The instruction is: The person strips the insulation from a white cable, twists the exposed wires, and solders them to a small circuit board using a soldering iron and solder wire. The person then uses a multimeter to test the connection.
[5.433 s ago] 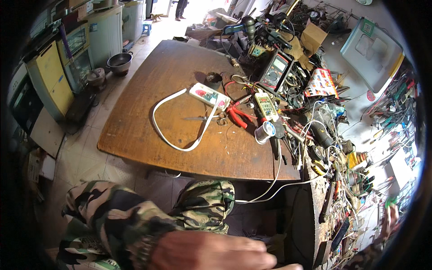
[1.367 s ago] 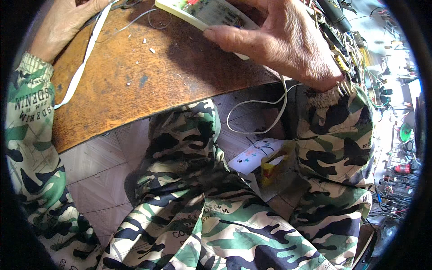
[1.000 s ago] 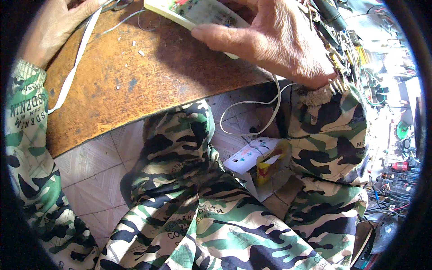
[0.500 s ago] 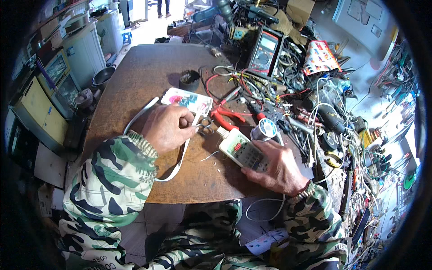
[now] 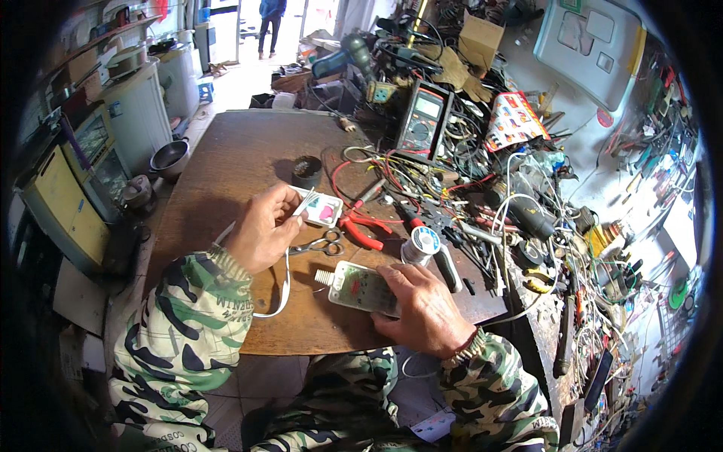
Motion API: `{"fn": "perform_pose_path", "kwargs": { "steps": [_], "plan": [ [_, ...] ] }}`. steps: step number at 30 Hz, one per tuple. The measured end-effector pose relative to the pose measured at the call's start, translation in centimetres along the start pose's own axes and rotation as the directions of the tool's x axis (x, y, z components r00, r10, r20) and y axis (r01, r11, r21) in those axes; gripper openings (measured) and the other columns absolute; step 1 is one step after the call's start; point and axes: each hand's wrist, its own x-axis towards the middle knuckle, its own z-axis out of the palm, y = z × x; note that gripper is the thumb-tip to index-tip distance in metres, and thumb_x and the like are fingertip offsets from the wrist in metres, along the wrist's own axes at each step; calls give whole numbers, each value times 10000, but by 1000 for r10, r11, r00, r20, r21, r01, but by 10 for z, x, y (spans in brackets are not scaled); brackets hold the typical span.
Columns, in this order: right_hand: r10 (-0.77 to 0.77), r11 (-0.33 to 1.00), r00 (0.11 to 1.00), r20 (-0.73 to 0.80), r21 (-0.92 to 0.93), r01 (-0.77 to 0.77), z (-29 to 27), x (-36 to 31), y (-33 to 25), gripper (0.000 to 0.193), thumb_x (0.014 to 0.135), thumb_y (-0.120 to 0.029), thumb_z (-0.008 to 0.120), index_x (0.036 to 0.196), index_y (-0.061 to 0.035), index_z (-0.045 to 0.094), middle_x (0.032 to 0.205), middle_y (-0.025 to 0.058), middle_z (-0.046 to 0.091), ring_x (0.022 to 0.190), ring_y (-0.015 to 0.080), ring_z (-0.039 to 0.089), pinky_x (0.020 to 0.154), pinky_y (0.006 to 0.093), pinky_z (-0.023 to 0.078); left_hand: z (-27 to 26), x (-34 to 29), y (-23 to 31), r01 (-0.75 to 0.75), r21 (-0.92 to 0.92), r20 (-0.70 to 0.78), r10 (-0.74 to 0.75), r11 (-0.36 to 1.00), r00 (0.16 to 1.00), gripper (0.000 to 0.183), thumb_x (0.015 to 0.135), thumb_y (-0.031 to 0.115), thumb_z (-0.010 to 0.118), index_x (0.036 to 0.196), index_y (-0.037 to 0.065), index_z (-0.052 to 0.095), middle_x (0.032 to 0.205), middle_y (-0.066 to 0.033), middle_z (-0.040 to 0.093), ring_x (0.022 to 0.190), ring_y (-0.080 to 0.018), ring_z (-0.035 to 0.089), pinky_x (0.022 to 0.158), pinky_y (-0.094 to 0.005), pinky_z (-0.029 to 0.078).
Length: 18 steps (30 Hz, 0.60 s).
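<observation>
My left hand (image 5: 263,226) pinches a flat white cable (image 5: 285,285) near its end, and the cable loops down toward the table's front edge. Just past those fingers lies an open white plastic case half (image 5: 326,212) with a pink part inside. My right hand (image 5: 428,305) is closed round a second white casing (image 5: 354,288), which shows a circuit board and has a ribbed neck pointing left. Between the hands rest scissors (image 5: 329,242), partly hidden by my left hand, and red-handled pliers (image 5: 364,229). A solder spool (image 5: 423,242) stands beyond my right hand.
The brown wooden table (image 5: 226,162) carries a small dark cup (image 5: 306,172). On the right, a multimeter (image 5: 422,122) leans among tangled wires and tools. A patterned red-and-white bag (image 5: 517,120) lies behind. At the far doorway stands a person (image 5: 271,24).
The head view has tilted upward. My left hand has raised the cable end over the case half. My right hand has shifted left with the casing, whose neck now points more leftward.
</observation>
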Motion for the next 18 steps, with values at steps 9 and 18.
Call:
{"fn": "perform_pose_path", "kwargs": {
  "steps": [9, 18],
  "plan": [
    [-167, 966, 986, -23, 195, 168, 20, 39, -22, 639, 680, -183, 744, 1250, 45, 564, 1210, 237, 594, 1127, 413, 563, 990, 447, 464, -67, -5, 28, -75, -510, -239, -57, 857, 969, 245, 1006, 176, 528, 1150, -13, 584, 947, -72, 638, 672, -70, 506, 575, -201, 419],
    [-186, 918, 975, -121, 331, 217, 37, 36, -9, 622, 697, -225, 766, 1233, 30, 581, 1162, 227, 625, 1130, 397, 571, 1007, 460, 442, -79, -74, 66, 219, 59, 190, -226, 974, 955, 276, 1033, 259, 498, 954, 35, 639, 646, -3, 594, 508, -40, 472, 437, -202, 361]
  ]
}}
